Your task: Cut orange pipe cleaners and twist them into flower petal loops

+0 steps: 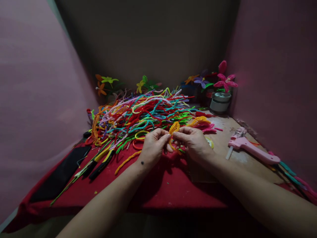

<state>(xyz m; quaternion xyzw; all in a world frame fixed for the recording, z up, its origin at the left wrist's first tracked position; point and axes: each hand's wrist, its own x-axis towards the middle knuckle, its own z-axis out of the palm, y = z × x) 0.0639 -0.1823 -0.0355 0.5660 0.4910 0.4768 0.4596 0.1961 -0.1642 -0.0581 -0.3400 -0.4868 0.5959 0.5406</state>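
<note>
Between my two hands is a looped orange-yellow pipe cleaner, its loop standing up above the fingertips. My left hand pinches it from the left with thumb and forefinger. From the other side my right hand pinches it too, the fingertips of both hands nearly meeting. A loose orange end hangs below the fingers. Just beyond lies a big heap of coloured pipe cleaners. One single orange pipe cleaner rests on the red cloth by my left wrist.
Pliers with yellow-black handles and a black phone-like slab lie left on the red tablecloth. At right, a pink glue gun rests on cardboard. Pipe-cleaner flowers stand behind, near a grey-white container.
</note>
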